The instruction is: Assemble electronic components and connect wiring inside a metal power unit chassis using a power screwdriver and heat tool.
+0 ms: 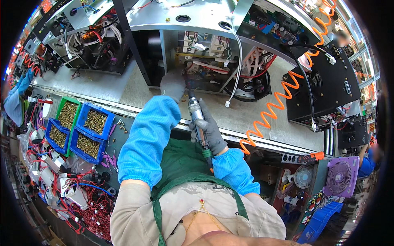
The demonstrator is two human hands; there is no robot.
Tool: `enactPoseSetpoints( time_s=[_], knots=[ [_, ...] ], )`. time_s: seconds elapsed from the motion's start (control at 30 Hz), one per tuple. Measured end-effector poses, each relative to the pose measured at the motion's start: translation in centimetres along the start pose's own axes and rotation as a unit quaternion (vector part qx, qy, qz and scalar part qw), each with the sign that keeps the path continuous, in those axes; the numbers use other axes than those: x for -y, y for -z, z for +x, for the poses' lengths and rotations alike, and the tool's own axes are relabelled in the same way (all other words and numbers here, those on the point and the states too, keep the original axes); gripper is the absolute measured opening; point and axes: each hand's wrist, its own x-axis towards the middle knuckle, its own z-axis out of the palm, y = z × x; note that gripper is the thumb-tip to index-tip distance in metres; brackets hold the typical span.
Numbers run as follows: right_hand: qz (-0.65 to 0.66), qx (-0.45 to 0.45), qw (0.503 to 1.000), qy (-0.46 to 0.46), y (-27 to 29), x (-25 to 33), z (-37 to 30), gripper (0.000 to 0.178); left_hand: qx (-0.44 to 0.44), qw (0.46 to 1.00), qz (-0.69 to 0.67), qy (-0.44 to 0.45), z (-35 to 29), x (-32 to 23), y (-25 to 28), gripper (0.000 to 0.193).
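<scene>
At the far left of the bench, blue trays (112,121) and a green tray (78,110) hold brass screws (96,121); a few loose ones lie just beside them. Right of these, the left hand (173,85), in a grey glove, is at the front opening of the metal cabinet (164,18). Its fingertips are hidden; whether they are spread, narrowed or pinching a part cannot be determined.

The power driver (199,123) stands centrally, in front of the cabinet, its bit end pointing into the opening close by the left hand. The right hand (210,129), also gloved, has its fingers wrapped around the driver's body. Contact between bit and fastener cannot be confirmed.

In this inspector's judgement, the step in hand is fastening inside the lower front of the cabinet. The next move calls for seating the bit squarely, the left hand steadying the work clear of the tip, and keeping the dangling white cable (239,53) out of the way.

Further right, an orange coiled hose (275,110) crosses the bench near a black unit (328,88).
</scene>
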Motion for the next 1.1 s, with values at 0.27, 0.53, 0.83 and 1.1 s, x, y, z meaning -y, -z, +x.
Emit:
enactPoseSetpoints(
  time_s=[0.27,0.53,0.83,1.1],
  knots=[
    [0.038,0.001,0.999,0.006,0.3,-0.5,0.9,0.076,-0.010,1.000,-0.008,-0.008,0.4,0.2,-0.8,0.032],
    [0.097,-0.049,0.993,0.050,-4.4,-3.1,1.8,0.078,-0.024,0.999,0.040,0.008,1.1,-1.2,0.3,0.033],
    [0.101,-0.044,0.984,0.140,-4.4,-4.7,2.6,0.075,-0.025,0.999,0.014,0.046,1.0,-2.3,1.2,0.023],
    [0.047,-0.052,0.991,0.116,-4.5,-3.9,2.9,0.077,0.016,0.997,0.065,0.042,1.6,-1.9,1.1,0.025]
  ],
)
